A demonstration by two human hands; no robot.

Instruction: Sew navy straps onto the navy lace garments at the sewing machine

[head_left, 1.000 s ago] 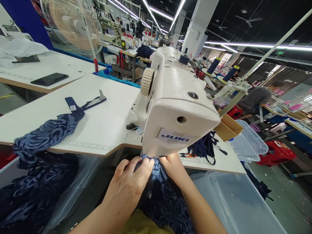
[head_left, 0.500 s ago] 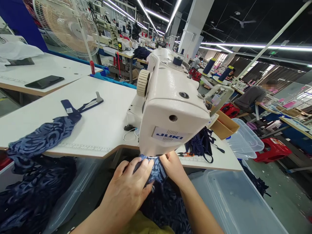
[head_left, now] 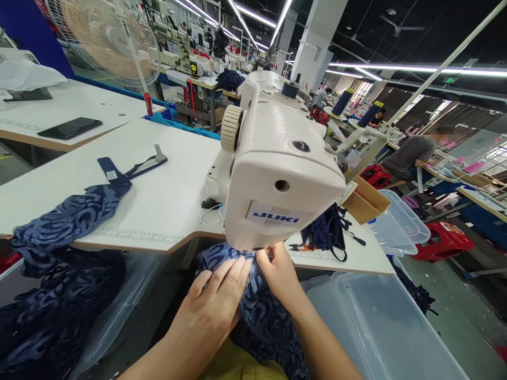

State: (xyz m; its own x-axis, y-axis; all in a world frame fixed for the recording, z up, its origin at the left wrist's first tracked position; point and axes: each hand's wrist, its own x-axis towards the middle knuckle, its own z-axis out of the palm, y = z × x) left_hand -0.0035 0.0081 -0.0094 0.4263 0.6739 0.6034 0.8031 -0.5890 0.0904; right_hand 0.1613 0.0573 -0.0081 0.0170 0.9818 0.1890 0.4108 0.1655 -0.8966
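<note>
A white JUKI sewing machine (head_left: 277, 174) stands on the white table (head_left: 158, 195), its head end facing me. Dark blue patterned fabric (head_left: 261, 316) runs from under the machine down into my lap. My left hand (head_left: 216, 301) lies on this fabric with its fingers stretched flat and together, pressing it just below the machine's head. My right hand (head_left: 277, 269) pinches the fabric's edge right under the machine, fingers curled. The needle area is hidden by the machine head.
More blue patterned fabric (head_left: 67, 221) hangs off the table's left edge into a heap (head_left: 51, 316). A dark strap with a label (head_left: 119, 171) lies on the table. Clear plastic bins (head_left: 380, 327) sit at right. A fan (head_left: 106, 42), a phone (head_left: 69, 127) and a seated person (head_left: 415, 153) are beyond.
The fabric has been pulled out toward me, so more of it shows below the machine. My left hand has flattened on it; my right hand has shifted slightly left, still pinching.
</note>
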